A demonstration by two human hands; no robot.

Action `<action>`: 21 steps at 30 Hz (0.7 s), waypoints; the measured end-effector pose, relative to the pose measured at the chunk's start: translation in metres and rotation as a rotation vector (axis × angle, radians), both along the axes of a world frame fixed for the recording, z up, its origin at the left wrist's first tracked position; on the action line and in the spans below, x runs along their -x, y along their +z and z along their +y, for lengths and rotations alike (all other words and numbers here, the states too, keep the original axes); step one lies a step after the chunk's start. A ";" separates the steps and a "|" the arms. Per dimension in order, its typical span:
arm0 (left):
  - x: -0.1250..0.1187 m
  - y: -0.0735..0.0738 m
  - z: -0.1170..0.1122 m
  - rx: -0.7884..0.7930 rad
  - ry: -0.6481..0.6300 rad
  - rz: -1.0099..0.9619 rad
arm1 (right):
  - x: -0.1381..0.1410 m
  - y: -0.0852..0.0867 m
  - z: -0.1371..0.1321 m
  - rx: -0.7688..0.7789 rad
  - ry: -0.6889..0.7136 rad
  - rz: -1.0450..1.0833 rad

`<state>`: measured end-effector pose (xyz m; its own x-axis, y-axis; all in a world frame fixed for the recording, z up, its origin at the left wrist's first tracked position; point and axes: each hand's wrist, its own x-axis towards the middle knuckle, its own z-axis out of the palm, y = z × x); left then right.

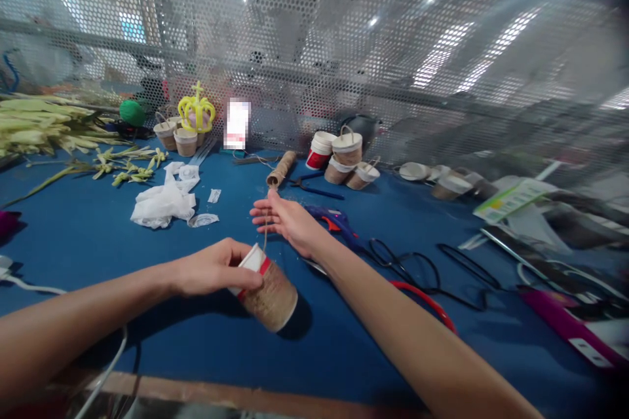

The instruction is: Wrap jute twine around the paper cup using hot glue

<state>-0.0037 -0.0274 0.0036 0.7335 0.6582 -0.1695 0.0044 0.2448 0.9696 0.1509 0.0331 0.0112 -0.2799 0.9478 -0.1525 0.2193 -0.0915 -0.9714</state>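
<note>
My left hand (216,268) grips a paper cup (270,294), tilted on its side just above the blue table. Brown twine covers the cup's lower part, while a red band and white rim show bare. From the cup a strand of twine (266,236) runs up past my right hand (285,219) toward the twine roll (282,169) lying beyond it. The right hand's fingers are stretched out and apart, with the strand passing across them. Just right of that hand lies a blue hot glue gun (334,219), partly hidden by the forearm.
Behind are pliers (319,190), stacked paper cups (322,147), and small twine-covered buckets (346,147). Crumpled white plastic (164,203) lies left, near a yellow crown (196,111) and a lit phone (237,124). Black cable (407,262) loops at right. A perforated metal screen (295,33) closes the back.
</note>
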 end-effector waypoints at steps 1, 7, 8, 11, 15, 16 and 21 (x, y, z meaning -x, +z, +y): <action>-0.001 0.003 -0.002 -0.006 -0.046 0.015 | 0.001 0.001 0.007 0.001 -0.007 -0.020; -0.002 0.011 -0.013 -0.041 -0.249 0.076 | 0.008 0.010 0.063 -0.080 -0.015 -0.232; -0.002 0.011 -0.014 -0.043 -0.272 0.068 | 0.010 0.011 0.073 -0.105 -0.012 -0.283; -0.002 0.009 -0.013 -0.044 -0.297 0.052 | 0.019 0.013 0.093 -0.193 0.035 -0.438; -0.001 0.001 -0.006 -0.032 -0.132 0.031 | 0.022 0.023 0.090 -0.330 0.111 -0.629; -0.001 -0.001 -0.003 -0.035 -0.056 0.012 | 0.019 0.027 0.085 -0.371 0.109 -0.668; -0.002 -0.012 0.010 0.076 0.279 -0.059 | -0.015 0.050 0.044 -0.551 0.007 -0.743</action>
